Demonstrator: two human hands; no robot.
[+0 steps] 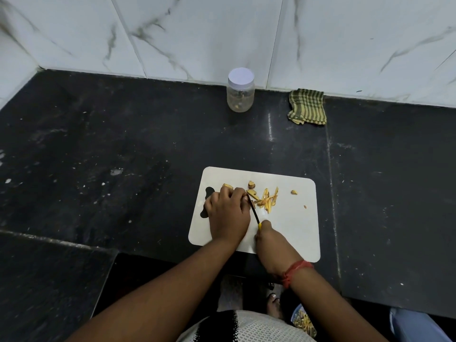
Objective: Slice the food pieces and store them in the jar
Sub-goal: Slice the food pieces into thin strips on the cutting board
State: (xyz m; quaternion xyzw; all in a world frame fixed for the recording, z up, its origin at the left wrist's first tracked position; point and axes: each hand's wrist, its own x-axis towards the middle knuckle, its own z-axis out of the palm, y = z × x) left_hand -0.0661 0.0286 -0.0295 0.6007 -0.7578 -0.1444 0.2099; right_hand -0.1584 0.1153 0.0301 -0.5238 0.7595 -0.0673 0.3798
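The left hand (pixel 228 213) is lying on the left part of a white cutting board (pixel 291 233), its fingers curled down and pressing on a yellow-brown food piece (pixel 253 194) whose end is sticking out just past the fingertips. Another piece (pixel 227 186) is peeking out beyond the knuckles. A knife (pixel 254 210) with a dark blade is running right beside those fingers, its tip touching the held piece and its yellow handle disappearing into the right hand (pixel 270 239), which is wrapping closed around it at the near middle of the board. A red thread band (pixel 294 270) is sitting on that wrist.

Right of the blade, thin yellow slices (pixel 267 200) are lying in a loose heap at the middle of the board, with a chunkier piece (pixel 251 185) just behind them and two small bits (pixel 294 192) scattered toward the right edge.

The board is resting at the near edge of a black stone surface (pixel 123 156). A clear jar (pixel 240 93) with a white lid screwed on is standing upright at the back edge of the surface against the marble wall (pixel 197 33), well apart from the board, holding a few scraps at its bottom. A green checked cloth (pixel 307 106) is lying crumpled to its right along the same back edge.
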